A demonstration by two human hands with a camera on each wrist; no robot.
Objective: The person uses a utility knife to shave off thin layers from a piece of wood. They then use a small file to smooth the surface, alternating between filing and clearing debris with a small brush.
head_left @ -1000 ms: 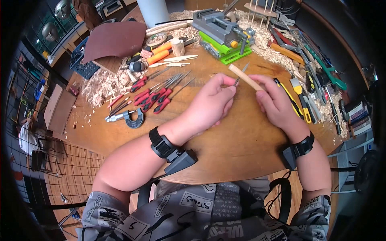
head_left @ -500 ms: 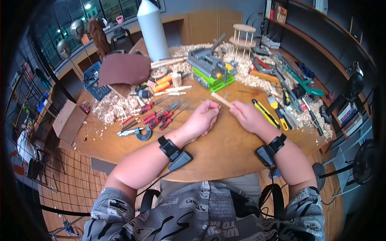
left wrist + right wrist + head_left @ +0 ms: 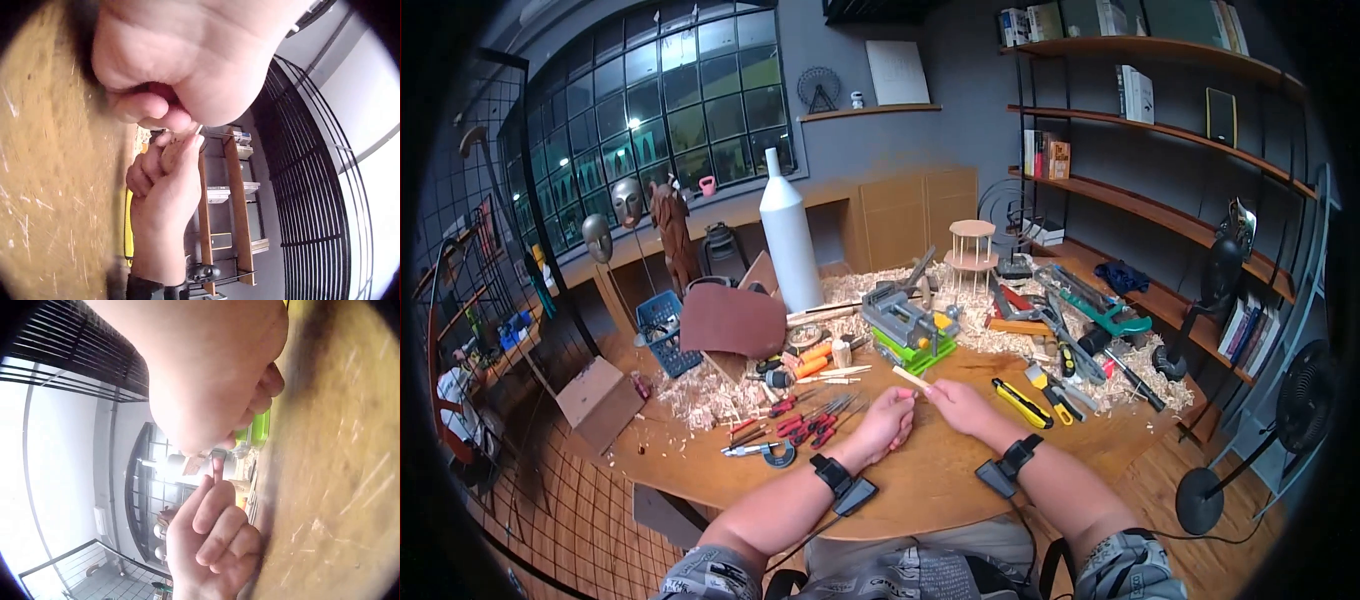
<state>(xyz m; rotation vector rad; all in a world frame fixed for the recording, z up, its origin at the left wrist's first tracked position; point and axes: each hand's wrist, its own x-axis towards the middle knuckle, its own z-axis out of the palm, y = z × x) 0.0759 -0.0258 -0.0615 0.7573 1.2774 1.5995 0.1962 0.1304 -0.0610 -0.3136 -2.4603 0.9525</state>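
My right hand (image 3: 962, 405) grips a pale wooden stick (image 3: 909, 377), one end jutting out toward the left over the table. Close beside it, my left hand (image 3: 887, 424) has its fingers curled and pinches a thin grey metal piece (image 3: 218, 452) at the fingertips. Most of that piece is hidden, and I cannot tell its kind. The right wrist view shows the left index finger (image 3: 217, 469) right at the metal, next to the end of the wood. Both hands are just above the wooden table (image 3: 930, 480).
Red-handled files (image 3: 805, 425) and a micrometer (image 3: 765, 453) lie on the left. A green-based vise (image 3: 910, 330) stands beyond the hands. On the right are a yellow cutter (image 3: 1022, 403) and a scraper (image 3: 1050, 392). Wood shavings (image 3: 700, 400) surround the tools.
The head view has tilted up, so the window and shelves now show. Both hands keep their hold; the stick and metal piece stay close together.
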